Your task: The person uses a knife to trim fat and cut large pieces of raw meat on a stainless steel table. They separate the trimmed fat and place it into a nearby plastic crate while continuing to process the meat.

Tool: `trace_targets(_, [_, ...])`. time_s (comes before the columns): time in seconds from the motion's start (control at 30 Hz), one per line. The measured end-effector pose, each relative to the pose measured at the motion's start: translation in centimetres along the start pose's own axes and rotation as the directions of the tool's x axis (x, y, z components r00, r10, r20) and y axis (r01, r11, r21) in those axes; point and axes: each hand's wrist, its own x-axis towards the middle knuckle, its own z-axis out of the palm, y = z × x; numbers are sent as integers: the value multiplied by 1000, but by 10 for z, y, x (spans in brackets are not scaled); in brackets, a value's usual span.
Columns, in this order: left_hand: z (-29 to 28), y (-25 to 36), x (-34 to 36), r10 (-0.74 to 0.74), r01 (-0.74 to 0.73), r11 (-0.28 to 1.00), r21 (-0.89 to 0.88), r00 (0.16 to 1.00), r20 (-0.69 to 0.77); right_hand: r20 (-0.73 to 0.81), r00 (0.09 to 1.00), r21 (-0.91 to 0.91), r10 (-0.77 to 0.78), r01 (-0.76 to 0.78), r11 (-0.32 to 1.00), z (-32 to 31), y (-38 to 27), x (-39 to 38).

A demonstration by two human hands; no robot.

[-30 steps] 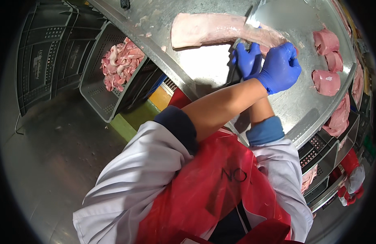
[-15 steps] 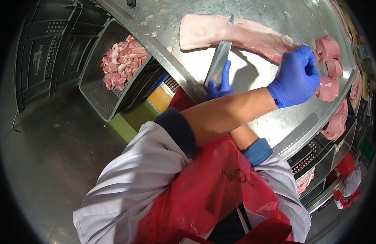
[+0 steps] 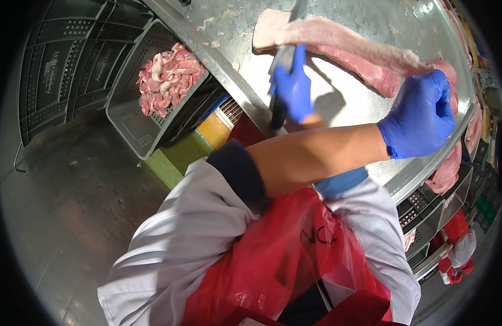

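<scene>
A long pink meat slab (image 3: 365, 70) lies on the metal surface (image 3: 365, 16), beyond the crossed forearms, with a pale fat strip (image 3: 348, 41) running along its top. The separation looks partway done: toward the right, the strip stands clear of the slab and pink meat shows beneath it; toward the left end, the 2 layers seem joined, so that stretch looks uncut.

The hands are apart. The left hand (image 3: 419, 117) is a closed fist, clamped on the right end of the strip. The right hand (image 3: 295, 89) grips a knife (image 3: 284, 57), whose blade appears to pass under the strip near its left end, the tip showing past the far edge.

The left forearm crosses above the right and hides part of it. The left fist also partly covers the pink meat pieces (image 3: 447, 70) at the surface's right side, so I cannot count them. Strong glare and a hand's shadow fall on the metal below the slab.

Farther out, a grey crate (image 3: 132, 125) at the left holds a heap of meat trimmings (image 3: 172, 79), with dark crates (image 3: 77, 65) behind it. Beyond the right edge hangs another meat piece (image 3: 447, 171).
</scene>
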Motion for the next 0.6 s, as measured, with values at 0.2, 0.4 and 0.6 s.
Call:
trace_targets(0.2, [5,10,-10,-14,13,999,-34,999,-30,6,999,-30,37,-37,999,22,5,-2])
trace_targets(0.4, [3,42,0,-28,34,995,-93,998,61,-73,946,-161,-316,301,940,66,53,-36])
trace_targets(0.6, [-9,80,13,95,-79,978,-194,992,77,-51,976,143,-212,217,966,85,12,33])
